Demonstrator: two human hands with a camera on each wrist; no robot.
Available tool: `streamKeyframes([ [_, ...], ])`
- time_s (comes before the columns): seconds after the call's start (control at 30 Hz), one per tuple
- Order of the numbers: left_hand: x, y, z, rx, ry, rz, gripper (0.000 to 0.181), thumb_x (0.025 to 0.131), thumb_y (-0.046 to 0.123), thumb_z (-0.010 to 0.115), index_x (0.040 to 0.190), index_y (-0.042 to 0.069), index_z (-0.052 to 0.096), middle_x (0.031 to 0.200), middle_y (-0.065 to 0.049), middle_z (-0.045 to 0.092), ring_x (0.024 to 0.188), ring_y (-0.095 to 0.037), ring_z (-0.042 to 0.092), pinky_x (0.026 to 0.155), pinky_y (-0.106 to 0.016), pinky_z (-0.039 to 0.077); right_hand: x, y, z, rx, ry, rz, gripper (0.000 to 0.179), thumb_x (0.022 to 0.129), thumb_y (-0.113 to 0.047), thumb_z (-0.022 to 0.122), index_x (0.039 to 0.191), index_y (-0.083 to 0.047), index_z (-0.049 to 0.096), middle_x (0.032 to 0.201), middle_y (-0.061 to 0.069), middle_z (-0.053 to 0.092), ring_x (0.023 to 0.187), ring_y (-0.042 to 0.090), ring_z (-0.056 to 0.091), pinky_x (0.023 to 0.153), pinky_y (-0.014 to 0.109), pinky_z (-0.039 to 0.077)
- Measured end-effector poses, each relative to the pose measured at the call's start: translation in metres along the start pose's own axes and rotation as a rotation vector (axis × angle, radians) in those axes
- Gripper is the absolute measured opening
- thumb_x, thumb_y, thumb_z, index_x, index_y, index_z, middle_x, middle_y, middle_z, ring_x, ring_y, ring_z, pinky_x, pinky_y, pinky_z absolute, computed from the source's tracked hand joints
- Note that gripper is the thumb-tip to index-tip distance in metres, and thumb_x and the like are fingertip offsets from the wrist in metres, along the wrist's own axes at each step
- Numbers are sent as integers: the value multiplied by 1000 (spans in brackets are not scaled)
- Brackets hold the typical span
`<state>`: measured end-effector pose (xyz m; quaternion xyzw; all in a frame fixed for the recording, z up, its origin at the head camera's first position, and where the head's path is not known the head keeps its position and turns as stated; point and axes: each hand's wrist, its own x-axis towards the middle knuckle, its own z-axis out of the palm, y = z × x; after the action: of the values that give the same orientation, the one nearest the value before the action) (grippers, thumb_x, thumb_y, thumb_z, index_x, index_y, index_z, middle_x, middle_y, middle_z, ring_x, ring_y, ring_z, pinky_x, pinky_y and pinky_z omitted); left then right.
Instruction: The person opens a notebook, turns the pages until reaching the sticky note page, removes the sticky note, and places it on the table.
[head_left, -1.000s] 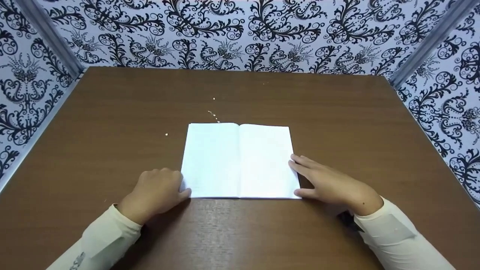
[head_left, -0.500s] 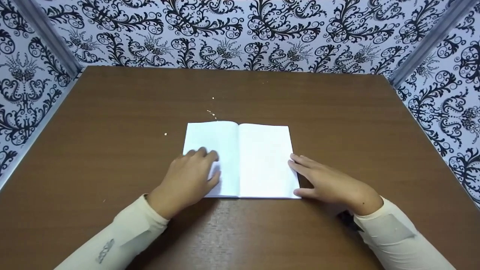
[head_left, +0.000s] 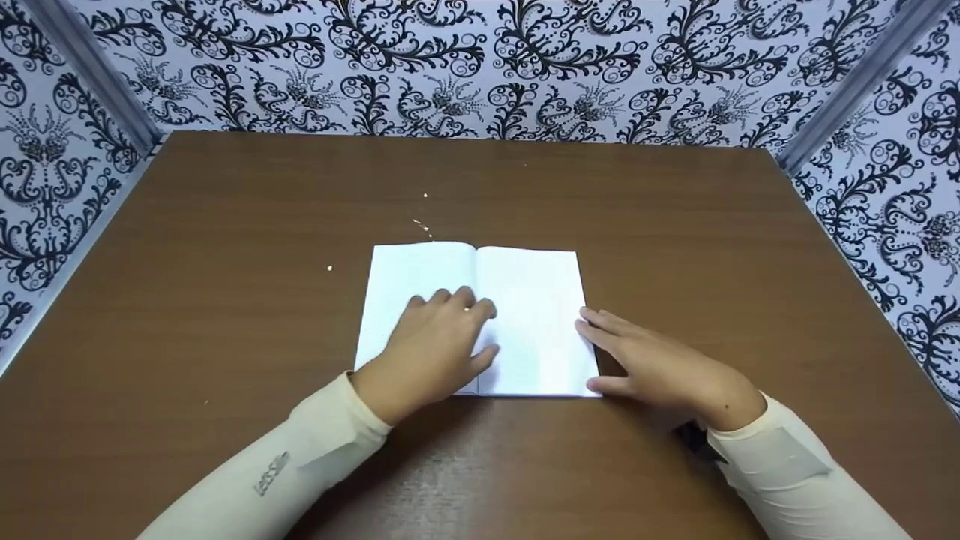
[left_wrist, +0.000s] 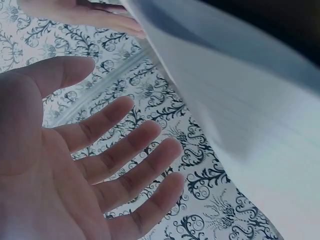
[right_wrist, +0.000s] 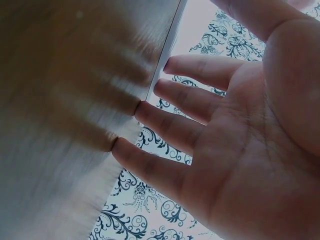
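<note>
An open notebook (head_left: 536,322) with blank white pages lies flat on the brown table. Over its left page and centre fold is my left hand (head_left: 439,345), palm down. In the left wrist view, the fingers of that hand (left_wrist: 115,155) are spread and relaxed, with a gap between them and the page (left_wrist: 240,95). Along the notebook's right edge lies my right hand (head_left: 660,360), its thumb and fingertips touching the edge. The right wrist view shows this hand (right_wrist: 215,135) with extended fingers, two fingertips meeting the tabletop (right_wrist: 65,100). Neither hand grips anything.
Small pale crumbs (head_left: 426,228) are scattered on the table (head_left: 675,225) behind the notebook, with another speck (head_left: 329,268) to its left. Black-and-white patterned panels (head_left: 420,67) stand at the back and both sides, joined by grey corner strips (head_left: 862,86).
My left hand has left the notebook's lower left corner and moved right across the left page to the centre fold. My right hand has stayed at the right edge.
</note>
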<state>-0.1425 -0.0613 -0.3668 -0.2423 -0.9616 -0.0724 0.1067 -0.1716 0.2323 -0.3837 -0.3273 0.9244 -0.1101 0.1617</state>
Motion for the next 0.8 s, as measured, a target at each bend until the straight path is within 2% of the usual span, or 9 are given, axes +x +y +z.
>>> streamKeyframes([
  [0.13,8,9,2,20,-23,32,40,89,42,70,117,13,68,102,-8,68,88,-30,68,71,-49,53,0,0,0,-2,9,2,74,96,-38,65,153,-1,36,163,17,28,150,39,27,117,57,29],
  [0.4,17,21,8,37,-179,46,52,89,51,69,127,17,64,118,-8,66,103,-30,68,77,-52,57,2,1,1,1,0,22,75,94,-36,67,154,-3,35,164,16,26,151,37,27,117,55,29],
  [0.8,19,30,16,30,-254,79,60,86,53,72,132,16,62,125,-9,64,112,-30,65,76,-54,58,2,1,1,-11,15,2,74,95,-35,67,152,-1,37,163,18,29,149,40,29,116,57,31],
])
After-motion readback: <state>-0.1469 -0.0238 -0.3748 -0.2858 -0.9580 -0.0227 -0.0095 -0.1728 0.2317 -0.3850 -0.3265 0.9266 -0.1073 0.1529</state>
